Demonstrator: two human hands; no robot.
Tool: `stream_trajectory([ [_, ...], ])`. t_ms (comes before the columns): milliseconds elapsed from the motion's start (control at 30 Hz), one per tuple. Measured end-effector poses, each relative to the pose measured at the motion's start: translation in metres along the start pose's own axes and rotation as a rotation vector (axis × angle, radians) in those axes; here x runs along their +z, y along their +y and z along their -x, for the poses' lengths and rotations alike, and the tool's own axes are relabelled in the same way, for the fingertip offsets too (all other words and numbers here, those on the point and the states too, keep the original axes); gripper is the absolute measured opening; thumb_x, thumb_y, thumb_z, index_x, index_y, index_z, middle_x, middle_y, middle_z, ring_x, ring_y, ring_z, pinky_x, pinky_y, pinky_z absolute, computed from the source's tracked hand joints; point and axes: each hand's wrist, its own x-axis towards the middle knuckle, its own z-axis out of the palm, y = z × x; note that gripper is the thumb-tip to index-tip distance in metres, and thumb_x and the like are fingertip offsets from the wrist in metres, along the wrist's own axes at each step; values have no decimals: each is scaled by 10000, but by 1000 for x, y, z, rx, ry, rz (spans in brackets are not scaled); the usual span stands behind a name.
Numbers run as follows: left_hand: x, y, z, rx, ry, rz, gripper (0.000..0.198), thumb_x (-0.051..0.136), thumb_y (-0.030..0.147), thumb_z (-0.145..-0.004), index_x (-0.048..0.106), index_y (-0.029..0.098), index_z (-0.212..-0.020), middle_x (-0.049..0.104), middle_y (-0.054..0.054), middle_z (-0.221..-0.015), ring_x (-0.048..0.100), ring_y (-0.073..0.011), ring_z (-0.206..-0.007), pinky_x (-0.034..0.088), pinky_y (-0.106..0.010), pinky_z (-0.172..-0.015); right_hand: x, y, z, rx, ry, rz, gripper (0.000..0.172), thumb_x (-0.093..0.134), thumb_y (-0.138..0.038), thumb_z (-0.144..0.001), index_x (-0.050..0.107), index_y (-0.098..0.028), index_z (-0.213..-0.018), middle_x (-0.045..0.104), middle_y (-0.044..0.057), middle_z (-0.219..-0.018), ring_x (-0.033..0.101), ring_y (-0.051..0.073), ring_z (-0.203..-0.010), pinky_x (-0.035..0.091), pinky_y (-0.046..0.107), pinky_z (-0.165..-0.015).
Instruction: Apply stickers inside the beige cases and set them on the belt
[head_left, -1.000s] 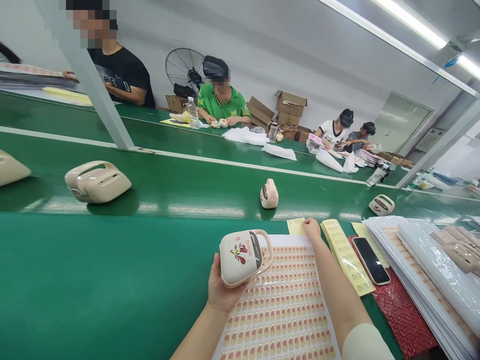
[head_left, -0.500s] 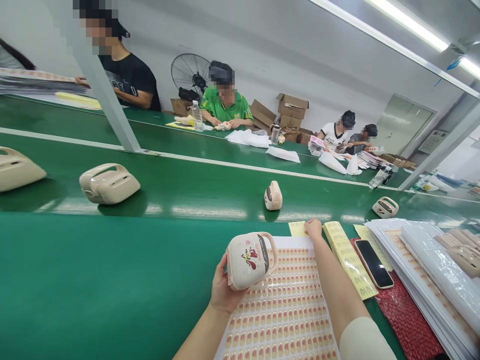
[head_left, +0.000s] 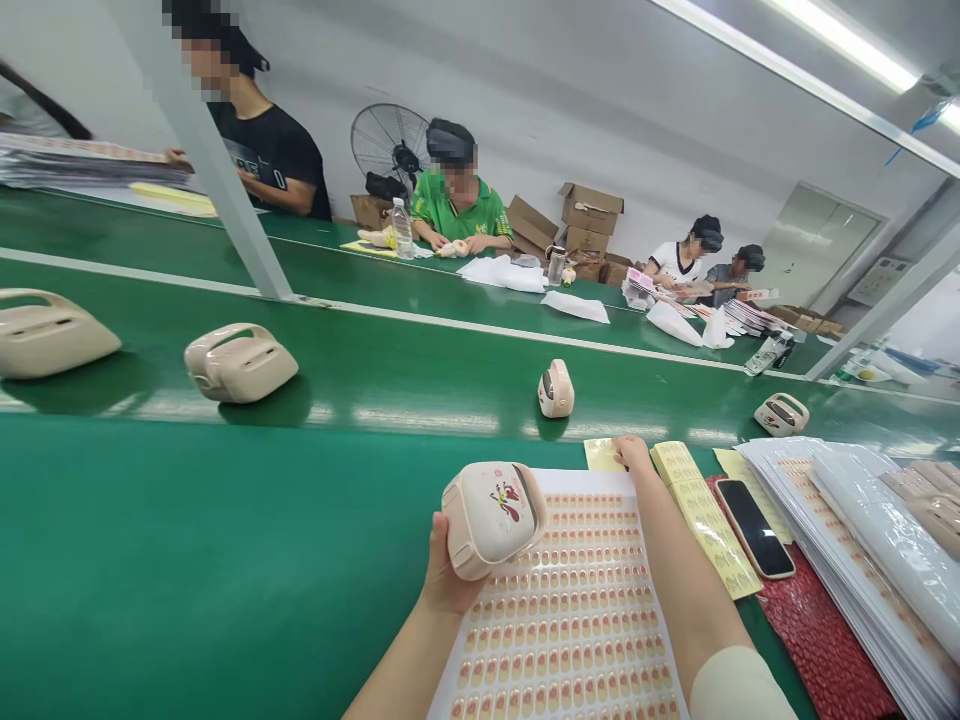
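Note:
My left hand point(head_left: 442, 570) is closed around a small cream plastic case with a carry handle point(head_left: 491, 515). The case is tilted, and its front, printed with a dark red and yellow picture, faces up. Under it lies a white sheet of oval stickers point(head_left: 562, 600), in rows of cream and orange. At the sheet's far end, my right hand point(head_left: 634, 452) has its fingers bent together at the edge of a small yellow label sheet point(head_left: 600, 455). The fingertips are small in view, and any label between them cannot be made out.
More cream cases, such as one at left point(head_left: 240, 365), sit on the green belt point(head_left: 420, 385) beyond my mat. To my right lie a yellow label stack point(head_left: 705, 520), a phone point(head_left: 754, 530), red bubble wrap point(head_left: 825, 630) and plastic-covered sheets point(head_left: 885, 530). Several co-workers sit across.
My left hand has turned the case, so more of its side shows and the handle is less visible. My right fingers look more bent at the yellow sheet. The whole view has shifted slightly.

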Motion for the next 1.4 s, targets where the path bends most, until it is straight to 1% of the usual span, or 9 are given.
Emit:
stream_trajectory([
  [100, 2, 6, 0, 71, 55, -72, 654, 651, 649, -591, 590, 271, -1121, 661, -35, -1074, 530, -307, -1112, 426, -448, -959, -2, -8, 12, 18, -57, -115, 156, 518, -256, -862, 550, -108, -900, 551, 50, -875, 537, 102, -739, 496, 243, -654],
  [233, 14, 7, 1, 229, 128, -214, 726, 666, 678, -534, 595, 225, -1096, 669, -65, -1024, 530, -334, -1097, 453, -463, -914, -1, -24, 44, -54, -177, -256, 126, 571, -206, -808, 532, -100, -752, 534, 29, -803, 514, 101, -739, 472, 250, -687],
  [367, 23, -1, 0, 393, 186, -381, 781, 565, 753, -562, 580, 184, -1097, 644, -99, -1042, 537, -332, -1071, 457, -436, -892, 13, -38, 102, -161, -368, -367, 238, 701, -309, -614, 538, -137, -622, 536, 21, -769, 505, 125, -773, 440, 278, -776],
  [467, 22, -8, -1, 476, 203, -446, 782, 584, 727, -571, 535, 199, -1145, 588, -82, -1142, 509, -285, -1098, 432, -355, -903, 26, -40, 151, -225, -495, -401, 324, 744, -387, -471, 565, -154, -608, 548, 32, -854, 503, 149, -805, 411, 298, -801],
  [600, 16, -12, 0, 543, 234, -538, 775, 615, 685, -585, 494, 199, -1177, 567, -76, -1136, 524, -247, -1028, 435, -313, -829, 39, -34, 192, -296, -579, -375, 327, 717, -429, -468, 573, -164, -593, 501, 52, -922, 491, 177, -833, 393, 326, -792],
  [700, 16, -13, 1, 538, 246, -589, 751, 603, 670, -611, 476, 206, -1187, 566, -74, -1119, 538, -233, -973, 442, -315, -786, 45, -29, 197, -311, -529, -308, 334, 697, -456, -468, 587, -165, -588, 464, 65, -941, 480, 200, -869, 365, 360, -849],
  [833, 20, -13, 2, 529, 267, -633, 740, 603, 665, -612, 467, 213, -1183, 527, -85, -1200, 523, -247, -1021, 437, -332, -815, 47, -26, 192, -371, -483, -228, 285, 668, -440, -500, 599, -176, -580, 459, 79, -945, 441, 245, -1022, 313, 380, -926],
  [1167, 27, -10, 5, 530, 287, -676, 756, 589, 678, -606, 448, 202, -1176, 506, -114, -1234, 513, -278, -1069, 444, -369, -848, 48, -22, 188, -389, -476, -152, 160, 646, -319, -551, 596, -171, -588, 456, 74, -937, 452, 234, -1019, 318, 382, -929],
  [1400, 25, -11, 4, 547, 292, -672, 745, 591, 662, -618, 447, 201, -1186, 498, -104, -1245, 489, -272, -1107, 414, -350, -887, 53, -16, 185, -454, -444, -178, 178, 665, -336, -583, 587, -177, -592, 469, 74, -926, 450, 236, -1015, 336, 385, -923],
])
